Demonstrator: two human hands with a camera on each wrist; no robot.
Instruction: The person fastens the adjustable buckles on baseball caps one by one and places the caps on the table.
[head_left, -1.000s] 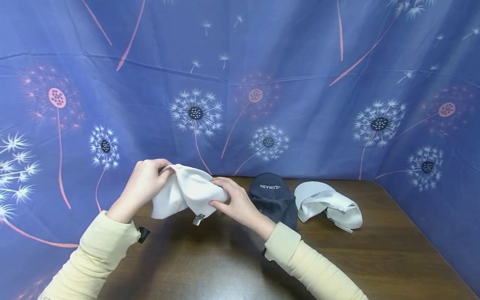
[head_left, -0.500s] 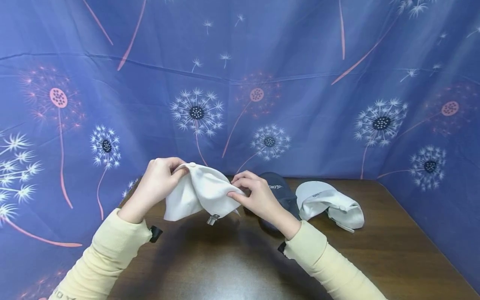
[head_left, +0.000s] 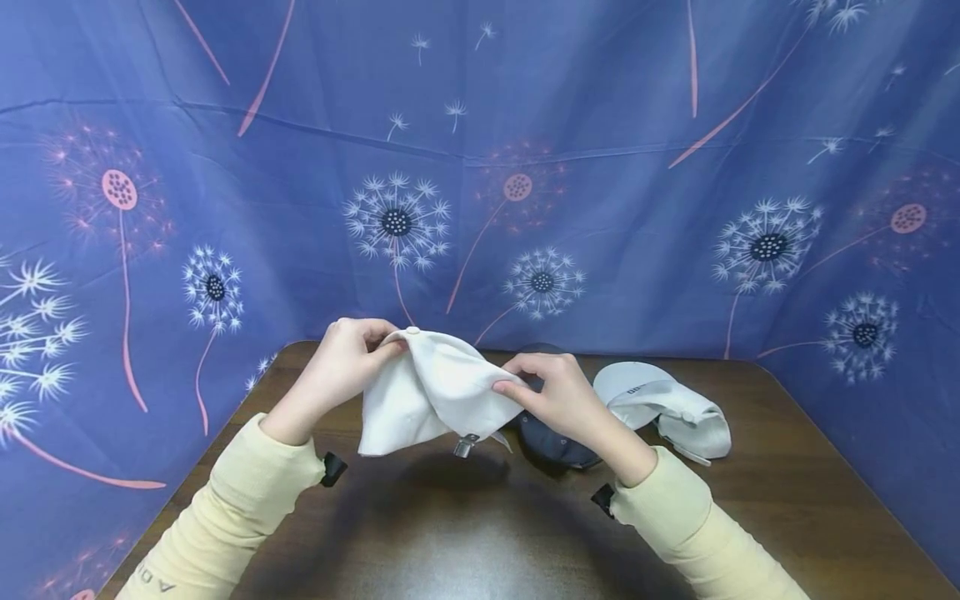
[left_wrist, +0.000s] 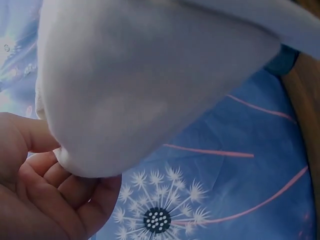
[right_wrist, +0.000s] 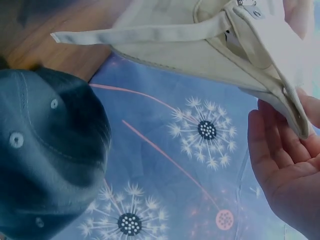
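Note:
A white baseball cap (head_left: 457, 379) is held up above the table between both hands, folded and creased. My left hand (head_left: 348, 362) pinches it close to the top button; in the left wrist view smooth white cloth (left_wrist: 140, 90) fills much of the picture. With thumb and fingers, my right hand (head_left: 555, 392) grips the other side of the cap. A metal buckle (head_left: 465, 446) hangs from its lower edge, and the loose strap (right_wrist: 140, 34) sticks out in the right wrist view. Behind the right hand lies a dark navy cap (head_left: 555, 446), partly hidden.
A second white cap (head_left: 697, 417) with dark lettering lies on the right of the brown wooden table (head_left: 795, 500). Behind the table hangs a blue cloth (head_left: 615, 275) printed with dandelions.
Both hands have moved right with the white cap, and the right hand now covers more of the navy cap. The two caps on the table stay in place.

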